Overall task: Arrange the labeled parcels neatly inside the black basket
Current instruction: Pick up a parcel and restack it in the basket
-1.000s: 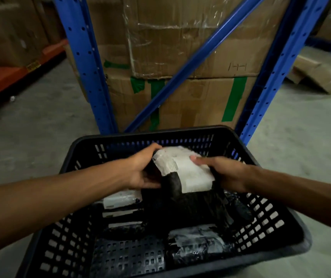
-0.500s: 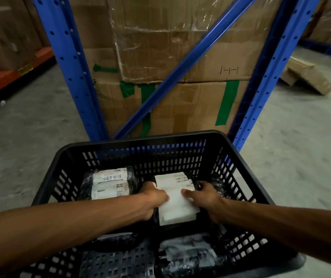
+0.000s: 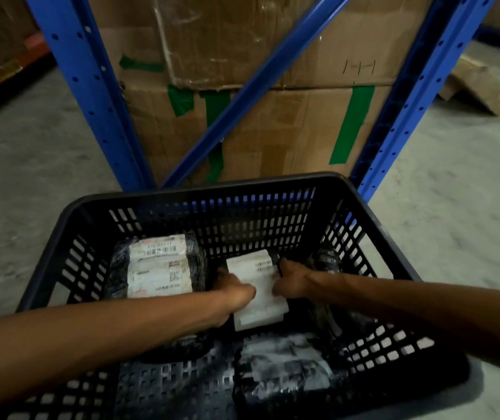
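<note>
Parcels: 3+ in basket [image 3: 200, 192]; both hands grip 1 labeled parcel [image 3: 257, 294].

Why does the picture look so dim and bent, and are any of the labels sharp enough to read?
Head view: dim light leaves the black basket interior murky. The wide lens bows the blue rack posts outward. The far-left parcel label is fairly crisp, but the near parcel is smeared. Clear tape on the cardboard boxes catches faint glare.
</note>
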{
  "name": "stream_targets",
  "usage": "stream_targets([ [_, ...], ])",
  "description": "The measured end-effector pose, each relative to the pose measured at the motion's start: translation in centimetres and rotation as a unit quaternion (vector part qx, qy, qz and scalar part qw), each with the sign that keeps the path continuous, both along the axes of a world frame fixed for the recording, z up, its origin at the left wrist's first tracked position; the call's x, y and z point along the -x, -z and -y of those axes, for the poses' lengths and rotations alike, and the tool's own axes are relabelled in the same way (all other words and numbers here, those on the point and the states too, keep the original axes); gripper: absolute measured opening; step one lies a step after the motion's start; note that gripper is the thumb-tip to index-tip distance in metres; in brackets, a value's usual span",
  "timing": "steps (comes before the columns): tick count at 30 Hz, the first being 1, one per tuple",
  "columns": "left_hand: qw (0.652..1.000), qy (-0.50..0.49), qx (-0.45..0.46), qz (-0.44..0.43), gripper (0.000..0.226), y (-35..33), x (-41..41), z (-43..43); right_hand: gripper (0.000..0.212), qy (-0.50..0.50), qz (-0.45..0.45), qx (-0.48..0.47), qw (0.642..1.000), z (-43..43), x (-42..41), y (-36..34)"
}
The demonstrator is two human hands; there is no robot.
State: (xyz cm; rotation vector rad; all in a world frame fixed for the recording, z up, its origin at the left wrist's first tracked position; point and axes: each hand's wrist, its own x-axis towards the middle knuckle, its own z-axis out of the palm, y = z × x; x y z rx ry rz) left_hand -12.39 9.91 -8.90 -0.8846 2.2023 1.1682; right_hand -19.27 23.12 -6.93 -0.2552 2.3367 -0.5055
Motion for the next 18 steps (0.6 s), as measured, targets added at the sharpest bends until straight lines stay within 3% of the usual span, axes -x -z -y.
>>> stream_targets([
  [4,0.981,0.176,0.064,-0.053,0.091,-3.2,-4.0,-0.8,0.070,-0.220,-0.061,-0.063,0.972,-1.9,-2.5,-4.2],
  [8,0.924,0.381,0.012,-0.038,0.081,-5.7,-10.1,-0.9,0.070,-0.329,-0.079,-0.059,0.939,-4.9,-6.4,-8.1],
  [12,0.875,0.482,0.015,0.041,0.069,-5.3,-11.5,-0.2,0.048,-0.424,0.041,-0.116,0.897,-6.9,-7.5,-7.5],
  [14,0.861,0.506,0.019,0.057,0.070,-5.4,-11.4,-0.3,0.048,-0.446,0.046,-0.137,0.883,-7.7,-8.0,-6.8],
  [18,0.840,0.535,0.065,0.055,0.072,-5.8,-11.3,-0.7,0.051,-0.442,0.017,-0.118,0.889,-8.2,-8.6,-6.1],
])
